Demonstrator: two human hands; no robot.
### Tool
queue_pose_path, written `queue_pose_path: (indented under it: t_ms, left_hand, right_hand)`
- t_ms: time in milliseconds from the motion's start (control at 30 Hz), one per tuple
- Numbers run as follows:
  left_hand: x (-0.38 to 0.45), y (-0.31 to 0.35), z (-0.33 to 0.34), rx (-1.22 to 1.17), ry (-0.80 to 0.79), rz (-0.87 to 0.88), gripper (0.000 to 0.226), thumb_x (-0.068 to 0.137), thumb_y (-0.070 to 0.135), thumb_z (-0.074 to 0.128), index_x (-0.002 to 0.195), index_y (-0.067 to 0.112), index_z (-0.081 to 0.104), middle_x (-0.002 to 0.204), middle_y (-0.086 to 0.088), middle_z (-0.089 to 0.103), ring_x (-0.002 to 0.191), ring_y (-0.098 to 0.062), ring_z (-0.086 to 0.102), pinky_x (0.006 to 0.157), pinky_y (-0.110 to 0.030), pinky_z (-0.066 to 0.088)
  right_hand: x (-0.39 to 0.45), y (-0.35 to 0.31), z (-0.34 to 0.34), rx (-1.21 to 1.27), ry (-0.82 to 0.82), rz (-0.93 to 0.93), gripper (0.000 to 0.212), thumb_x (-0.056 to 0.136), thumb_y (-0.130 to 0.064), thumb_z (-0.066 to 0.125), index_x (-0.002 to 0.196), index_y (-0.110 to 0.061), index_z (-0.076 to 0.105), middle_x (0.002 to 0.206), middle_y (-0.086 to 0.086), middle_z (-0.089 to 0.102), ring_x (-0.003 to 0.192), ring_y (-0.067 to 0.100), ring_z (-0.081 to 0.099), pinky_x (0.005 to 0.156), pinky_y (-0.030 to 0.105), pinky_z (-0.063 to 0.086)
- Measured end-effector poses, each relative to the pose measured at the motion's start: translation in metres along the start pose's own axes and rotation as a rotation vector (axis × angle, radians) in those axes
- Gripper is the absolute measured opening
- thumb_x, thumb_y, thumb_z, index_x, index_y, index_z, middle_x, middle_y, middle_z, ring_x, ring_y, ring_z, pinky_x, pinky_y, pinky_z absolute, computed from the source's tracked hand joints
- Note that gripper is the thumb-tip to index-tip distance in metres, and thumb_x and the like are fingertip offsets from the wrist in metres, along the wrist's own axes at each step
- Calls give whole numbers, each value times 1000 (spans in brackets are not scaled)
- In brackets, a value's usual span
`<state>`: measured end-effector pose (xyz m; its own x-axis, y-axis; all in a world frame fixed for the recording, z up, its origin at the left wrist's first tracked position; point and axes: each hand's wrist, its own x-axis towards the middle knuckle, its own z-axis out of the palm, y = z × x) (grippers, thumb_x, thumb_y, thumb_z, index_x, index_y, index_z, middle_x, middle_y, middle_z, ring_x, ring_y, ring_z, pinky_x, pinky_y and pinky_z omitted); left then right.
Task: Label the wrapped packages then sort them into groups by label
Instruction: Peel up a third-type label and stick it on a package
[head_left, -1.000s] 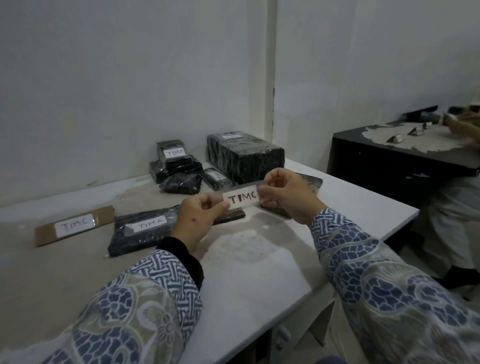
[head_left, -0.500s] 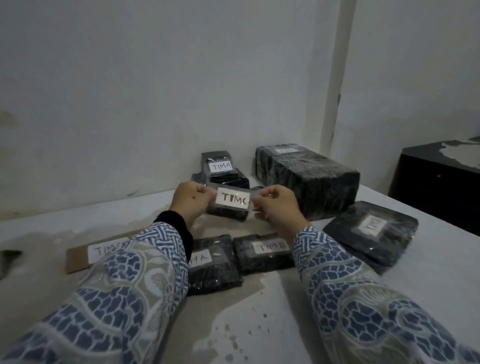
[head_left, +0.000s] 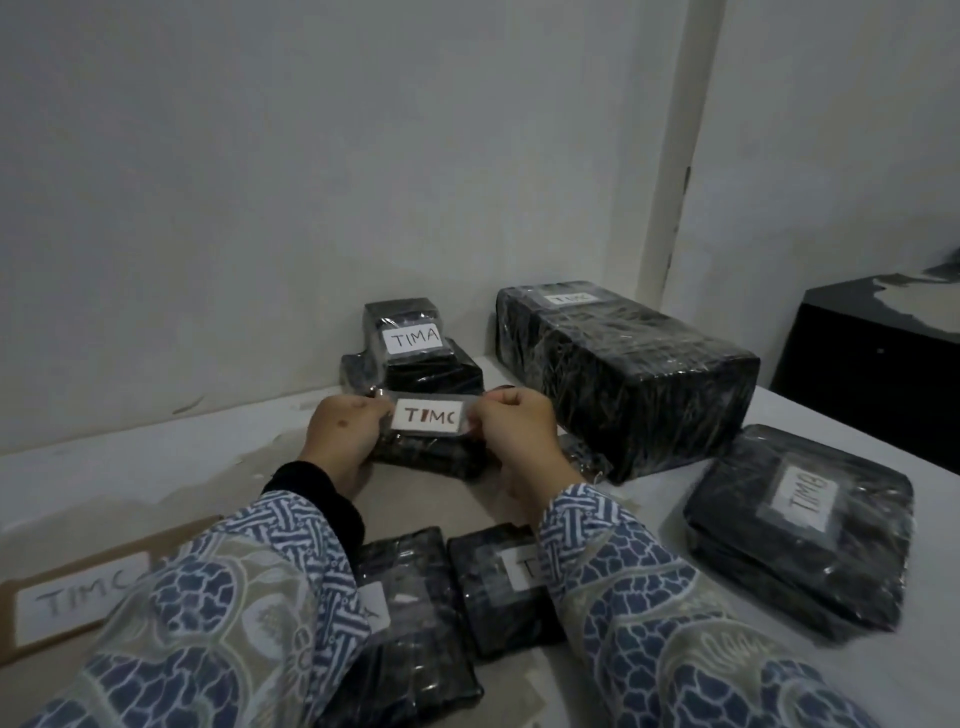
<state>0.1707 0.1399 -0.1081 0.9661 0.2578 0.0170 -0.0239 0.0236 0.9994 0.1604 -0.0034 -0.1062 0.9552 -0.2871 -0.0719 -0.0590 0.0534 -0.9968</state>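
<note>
Label "TIMC": pinched taut at both ends by left hand and right hand, poised over small unlabelled package near table rear edge, probably for flat, wrinkle-free sticking.

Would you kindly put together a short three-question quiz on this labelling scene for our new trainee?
1. True or false: the left hand and right hand each pinch one end of the TIMC label.
2. What is written on the stacked package by the wall?
3. The large wrapped box lies: A) right of the hands, B) left of the hands, C) on the brown cardboard piece.

Key: 1 true; 2 TIMA; 3 A.
</note>
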Motion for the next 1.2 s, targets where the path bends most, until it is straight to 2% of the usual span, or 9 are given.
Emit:
queue_pose_path:
  t_ms: [67,133,233,367,467,600,800,1000,1200]
  left_hand:
    - [-1,-5,1,-28,20,7,26,84,1,57,59,2,62,60,-10,66,77,-32,65,72,-38,50]
    - [-2,-6,1,-26,23,12,25,86,1,57,61,4,62,55,-5,65,66,-26,65,64,-29,52]
    - [-7,-8,-2,47,24,55,28,90,7,55,62,10,60,60,-5,63,61,-20,59,53,-21,48]
    - [-11,-14,-5,135,-2,114,26,88,14,59,62,17,55,71,-9,61,71,-25,57,69,-36,47]
    - [-11,-15,-5,159,-4,91,24,86,17,61,62,17,59,69,-8,64,74,-28,60,75,-46,52]
    - [-17,-9,-3,120,8,55,35,88,11,59,53,6,61,57,-13,62,55,-20,59,59,-29,48]
    - [-6,-14,-8,140,56,11,20,59,25,62,53,6,60,70,-21,64,76,-38,66,73,-55,52]
    - [-12,-7,-7,198,86,-4,23,78,16,58,58,4,56,70,-16,61,70,-27,57,64,-36,41]
    - [-14,-6,-7,417,79,69,33,82,15,57,54,5,46,57,-9,49,62,-26,46,57,-32,33]
  right_hand:
    - [2,2,0,-20,15,-20,11,69,-2,60,73,-12,57,90,17,68,87,28,66,72,38,57]
    - [1,2,-1,-19,24,-23,9,72,-4,60,77,-12,58,91,15,68,87,26,66,78,41,58]
    - [-2,0,-2,-3,5,-39,10,75,-5,59,83,-12,59,89,10,67,84,22,64,76,37,57]
    - [-7,-2,-2,0,13,-81,11,77,-4,58,86,-10,59,79,3,63,71,11,60,56,21,47]
    - [-6,1,-1,-34,46,-90,7,79,-7,59,80,-13,57,88,8,67,81,18,64,67,29,53]
    - [-3,2,-4,-62,97,-109,13,80,-8,58,72,-17,52,95,10,67,91,23,64,81,37,55]
    - [0,2,-2,-101,95,-130,16,78,-8,60,68,-17,52,90,11,67,89,25,65,79,40,55]
    - [1,3,-1,-186,100,-176,13,77,-9,61,72,-17,53,92,11,66,89,24,64,82,42,55]
    - [-4,5,-5,-433,83,-386,1,87,-8,54,87,-8,53,87,9,56,81,19,52,68,26,39]
